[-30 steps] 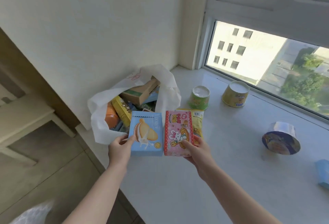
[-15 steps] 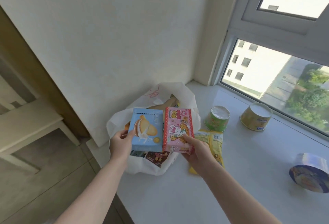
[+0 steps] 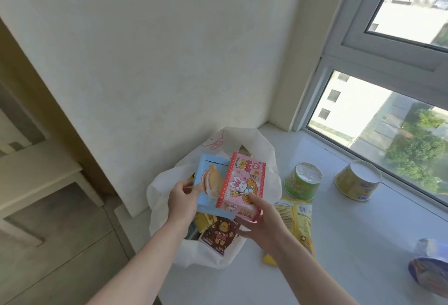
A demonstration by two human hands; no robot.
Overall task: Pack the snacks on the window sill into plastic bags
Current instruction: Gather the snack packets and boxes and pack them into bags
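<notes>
A white plastic bag (image 3: 263,149) stands open on the window sill (image 3: 351,244) against the wall, with several snack packs inside, among them a brown bear pack (image 3: 219,234). My left hand (image 3: 183,198) holds a light blue biscuit box (image 3: 208,183) over the bag's mouth. My right hand (image 3: 263,222) grips a pink rabbit box (image 3: 240,183) beside it, overlapping the blue box's right edge. Both boxes hang above the bag's opening.
A yellow snack packet (image 3: 299,220) lies on the sill right of the bag. A green cup (image 3: 303,181) and a yellow cup (image 3: 356,180) stand upside down near the window. A blue-purple tub (image 3: 429,266) lies at the right edge. Floor and a wooden bench (image 3: 36,178) are to the left.
Both hands have carried the two boxes from in front of the bag to above its opening. The pink box has tilted and now overlaps the blue one. The view has shifted upward.
</notes>
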